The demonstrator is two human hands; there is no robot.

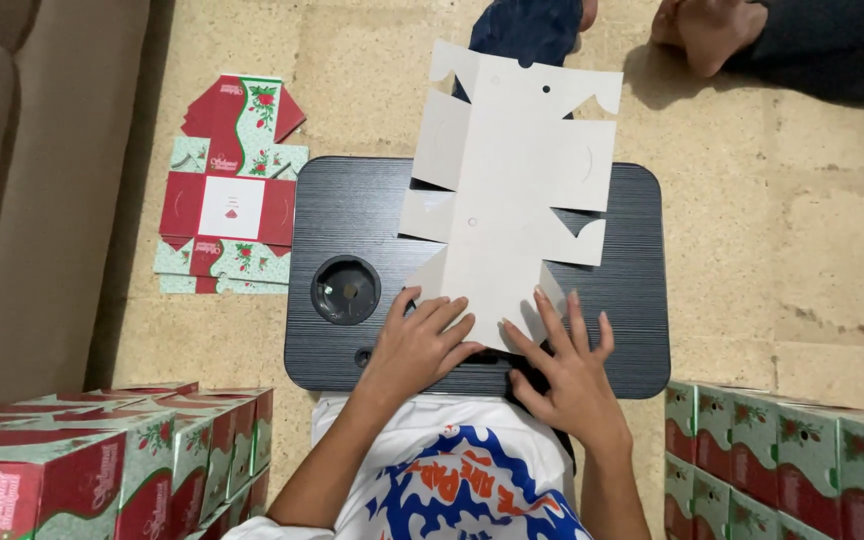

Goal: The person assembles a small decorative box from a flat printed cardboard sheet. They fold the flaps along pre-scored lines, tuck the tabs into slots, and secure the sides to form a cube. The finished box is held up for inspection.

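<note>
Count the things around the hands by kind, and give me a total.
Flat grey box blank under the left hand and right hand: 1
Black lap table: 1
Stack of flat printed blanks on the floor: 1
Groups of folded red-and-green boxes, left and right: 2
Total: 5

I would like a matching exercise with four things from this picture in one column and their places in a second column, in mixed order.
Things:
1. flat grey cardboard sheet
2. flat printed red and green sheet
3. round cup hole
4. folded boxes

Places:
A. on the floor, left of the black lap table
B. in the left part of the table top
C. stacked at the lower left and the lower right
D. on the table, under the left hand and right hand

Pairs: 1-D, 2-A, 3-B, 4-C
</note>
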